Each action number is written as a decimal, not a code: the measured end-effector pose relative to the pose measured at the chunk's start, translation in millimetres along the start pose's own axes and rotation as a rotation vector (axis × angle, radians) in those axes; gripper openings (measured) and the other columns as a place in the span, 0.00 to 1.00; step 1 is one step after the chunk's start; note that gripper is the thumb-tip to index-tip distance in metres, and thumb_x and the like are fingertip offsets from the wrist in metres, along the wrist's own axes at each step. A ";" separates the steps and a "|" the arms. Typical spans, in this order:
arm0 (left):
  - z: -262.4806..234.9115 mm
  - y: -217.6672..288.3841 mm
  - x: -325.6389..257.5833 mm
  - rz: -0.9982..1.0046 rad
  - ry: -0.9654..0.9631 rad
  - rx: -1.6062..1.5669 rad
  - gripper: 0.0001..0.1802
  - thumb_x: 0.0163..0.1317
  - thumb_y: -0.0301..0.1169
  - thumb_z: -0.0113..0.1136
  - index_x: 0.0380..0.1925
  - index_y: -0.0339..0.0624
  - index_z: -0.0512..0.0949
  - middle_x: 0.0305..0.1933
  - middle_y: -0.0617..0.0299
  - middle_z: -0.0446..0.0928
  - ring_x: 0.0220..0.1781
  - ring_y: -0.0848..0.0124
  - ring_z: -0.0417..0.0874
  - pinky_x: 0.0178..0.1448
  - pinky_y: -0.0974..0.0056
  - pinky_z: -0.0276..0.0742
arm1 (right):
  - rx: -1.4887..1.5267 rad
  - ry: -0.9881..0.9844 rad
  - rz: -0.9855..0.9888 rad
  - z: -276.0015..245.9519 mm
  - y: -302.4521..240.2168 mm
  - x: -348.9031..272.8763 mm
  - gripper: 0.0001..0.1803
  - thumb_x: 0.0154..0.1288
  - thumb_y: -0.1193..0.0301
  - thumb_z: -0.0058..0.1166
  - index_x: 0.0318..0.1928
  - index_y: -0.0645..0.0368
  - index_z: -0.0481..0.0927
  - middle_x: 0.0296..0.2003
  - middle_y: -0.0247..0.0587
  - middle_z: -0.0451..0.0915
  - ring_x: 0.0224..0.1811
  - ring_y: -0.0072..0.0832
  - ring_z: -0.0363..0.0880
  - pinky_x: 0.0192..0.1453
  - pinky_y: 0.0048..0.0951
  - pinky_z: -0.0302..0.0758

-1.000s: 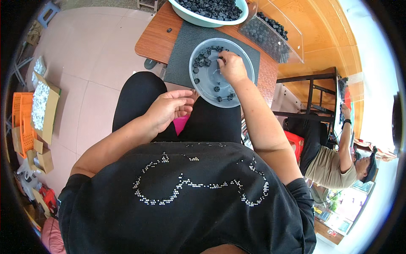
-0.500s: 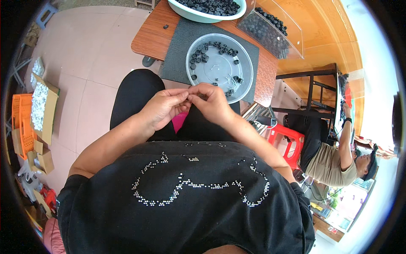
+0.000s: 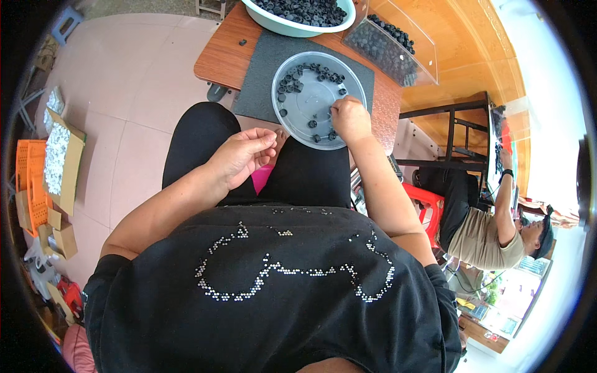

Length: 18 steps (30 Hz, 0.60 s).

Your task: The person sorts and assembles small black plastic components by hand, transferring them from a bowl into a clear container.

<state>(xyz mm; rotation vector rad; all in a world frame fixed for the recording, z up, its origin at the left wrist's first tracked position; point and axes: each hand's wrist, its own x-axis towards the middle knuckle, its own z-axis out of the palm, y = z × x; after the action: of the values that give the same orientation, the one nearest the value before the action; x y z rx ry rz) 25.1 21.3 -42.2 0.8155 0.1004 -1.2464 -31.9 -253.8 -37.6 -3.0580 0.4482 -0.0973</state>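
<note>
Black plastic caps (image 3: 292, 84) by the heap, plenty of them loose

From above the worker's head, the only view to be had, I saw a clear round tub (image 3: 300, 110) on a dark grey mat (image 3: 256, 87) that covered part of a wooden table (image 3: 217, 62); the tub jutted past the mat toward the worker's lap (image 3: 314, 174). Caps lay inside it, most bunched along the far and left sides, a few near the lower edge. The right hand (image 3: 351, 119) was over the tub's right side, fingers curled down; whether they pinched a piece, I couldn't tell. The left hand (image 3: 250, 155) hung above the lap, apart from the tub, thumb and forefinger drawn close; anything between them was too small to make out.

Plenty seemed left to handle: the pale green basin (image 3: 283, 26) behind was heaped with similar black pieces, and a clear rectangular bin (image 3: 423, 65) beside it held many more. Which heap was finished and which was waiting, I couldn't judge. One stray piece (image 3: 242, 42) lay alone on the wood. Off to the right, a co-worker (image 3: 488, 239) in a tan shirt reached out an arm.
</note>
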 end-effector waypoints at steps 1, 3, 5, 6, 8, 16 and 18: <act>-1.4 -0.4 1.0 0.006 0.010 0.011 0.06 0.65 0.32 0.57 0.38 0.44 0.75 0.36 0.68 0.76 0.38 0.80 0.76 0.44 0.74 0.73 | 0.000 0.001 -0.001 1.9 0.0 0.8 0.08 0.55 0.68 0.55 0.30 0.58 0.83 0.32 0.49 0.79 0.37 0.46 0.80 0.43 0.42 0.78; -4.3 -1.1 2.5 0.014 0.023 0.019 0.06 0.65 0.32 0.58 0.38 0.45 0.75 0.36 0.69 0.75 0.37 0.80 0.75 0.44 0.74 0.72 | 0.025 0.087 -0.006 1.9 -2.8 2.4 0.06 0.55 0.71 0.55 0.28 0.59 0.82 0.30 0.49 0.79 0.33 0.43 0.81 0.41 0.38 0.78; -7.0 -1.5 3.1 0.001 -0.038 -0.065 0.06 0.65 0.31 0.57 0.39 0.43 0.75 0.35 0.68 0.75 0.38 0.78 0.76 0.45 0.73 0.73 | 0.305 0.049 0.106 -4.5 -7.3 1.7 0.05 0.56 0.73 0.55 0.28 0.60 0.81 0.29 0.46 0.80 0.30 0.37 0.80 0.37 0.34 0.77; -7.2 -0.7 3.2 0.002 -0.034 -0.068 0.06 0.65 0.31 0.57 0.39 0.43 0.75 0.35 0.68 0.75 0.38 0.78 0.76 0.45 0.73 0.73 | 0.584 0.010 0.220 -9.6 -11.3 0.6 0.04 0.56 0.75 0.55 0.29 0.61 0.81 0.27 0.42 0.80 0.26 0.31 0.79 0.34 0.29 0.76; -4.0 1.7 2.9 -0.004 -0.134 -0.164 0.07 0.65 0.29 0.57 0.40 0.42 0.75 0.36 0.66 0.75 0.40 0.76 0.77 0.46 0.73 0.75 | 0.932 -0.078 0.262 -18.4 -19.4 -7.4 0.03 0.57 0.77 0.54 0.31 0.62 0.81 0.27 0.38 0.80 0.25 0.24 0.76 0.31 0.24 0.73; 0.8 2.9 -1.3 -0.018 -0.236 -0.264 0.09 0.65 0.28 0.55 0.44 0.39 0.74 0.39 0.62 0.77 0.41 0.75 0.80 0.47 0.74 0.78 | 1.616 -0.298 0.278 -49.1 -90.2 -47.8 0.04 0.62 0.78 0.56 0.37 0.64 0.81 0.28 0.33 0.81 0.26 0.14 0.73 0.29 0.15 0.69; 1.7 2.8 -1.7 -0.007 -0.276 -0.268 0.09 0.66 0.28 0.54 0.44 0.38 0.74 0.39 0.62 0.77 0.41 0.75 0.80 0.47 0.74 0.78 | 1.544 -0.251 0.180 -47.6 -93.5 -50.1 0.05 0.62 0.77 0.57 0.38 0.64 0.81 0.29 0.33 0.81 0.26 0.14 0.73 0.29 0.15 0.69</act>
<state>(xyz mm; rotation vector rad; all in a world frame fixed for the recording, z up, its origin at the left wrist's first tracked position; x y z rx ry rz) 26.3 21.9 -38.8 0.4076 0.0449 -1.3073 -56.5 -151.8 12.6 -1.4848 0.3486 -0.0201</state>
